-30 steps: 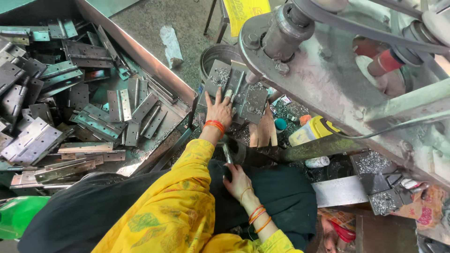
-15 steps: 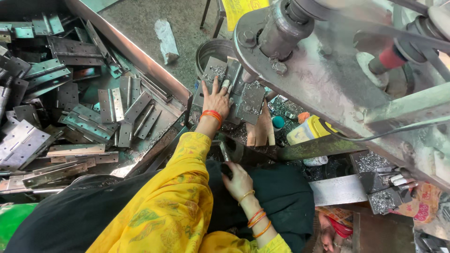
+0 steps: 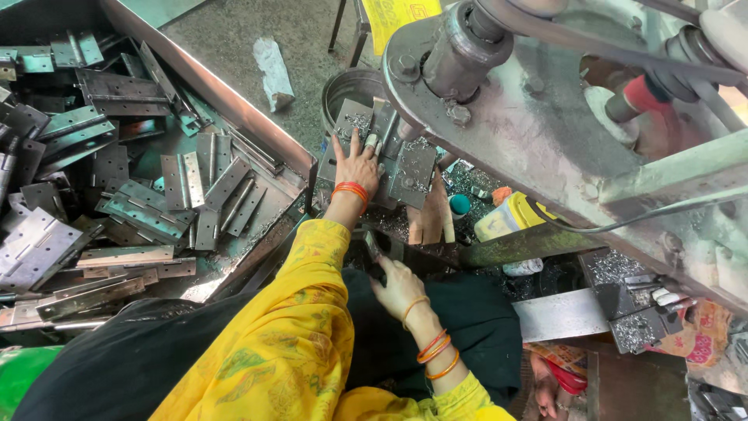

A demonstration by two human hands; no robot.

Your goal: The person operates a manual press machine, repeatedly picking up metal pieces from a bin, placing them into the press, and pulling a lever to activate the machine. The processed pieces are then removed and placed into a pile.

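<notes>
Left hand (image 3: 357,165) reaches up to centre frame, fingers spread flat on the grey steel hinge plates (image 3: 405,168) lying under the big grey press machine (image 3: 545,132) — pressing, not gripping. Right hand (image 3: 397,284), lower centre, has its fingers curled around a small dark metal piece (image 3: 372,251) just below the machine's edge. Far left, a metal tray (image 3: 234,117) holds a heap of loose grey hinges (image 3: 117,187).
</notes>
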